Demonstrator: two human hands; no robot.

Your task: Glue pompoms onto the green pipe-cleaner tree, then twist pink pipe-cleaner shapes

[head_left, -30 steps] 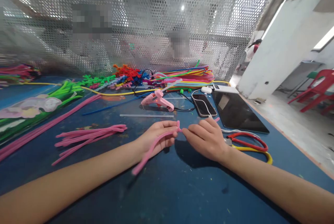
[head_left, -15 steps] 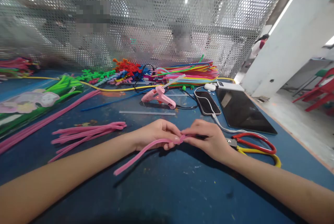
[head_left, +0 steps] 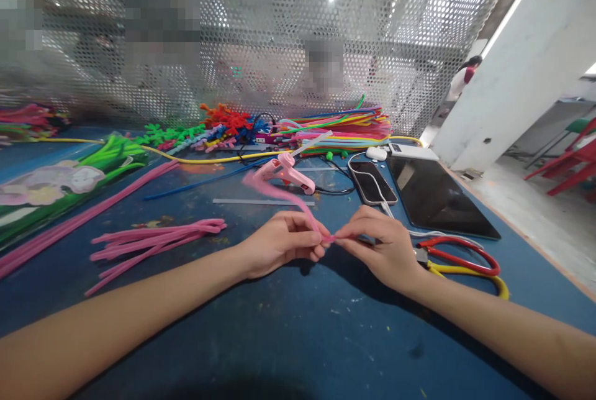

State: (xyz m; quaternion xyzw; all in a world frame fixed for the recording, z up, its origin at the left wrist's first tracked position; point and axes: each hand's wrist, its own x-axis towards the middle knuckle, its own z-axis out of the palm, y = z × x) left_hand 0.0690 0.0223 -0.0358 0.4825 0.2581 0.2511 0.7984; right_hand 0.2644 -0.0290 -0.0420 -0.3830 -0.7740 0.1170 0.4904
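A pink pipe cleaner [head_left: 298, 201] runs between my two hands, its loose end blurred and sweeping up over the blue table. My left hand [head_left: 291, 238] pinches it between thumb and fingers. Facing it, my right hand [head_left: 377, 241] is closed on the short end, where the pink stem looks twisted or bent. Several more pink pipe cleaners [head_left: 153, 245] lie in a loose bunch left of my left hand. Just beyond the hands rests a pink glue gun [head_left: 284, 173] with a glue stick in it. Scissors [head_left: 460, 257] with red and yellow handles lie partly behind my right wrist.
A phone [head_left: 372, 182] with a white cable and a dark tablet [head_left: 437, 192] lie at the right. Colourful pipe cleaners [head_left: 344, 130] are heaped along the perforated metal screen [head_left: 279, 33]. A bag of green stems [head_left: 107, 161] sits at the left. A clear glue stick [head_left: 263, 202] lies mid-table.
The pipe cleaner's long loose end has swung from pointing down toward me to pointing up and away, near the glue gun. Both hands stay close together, still pinching it.
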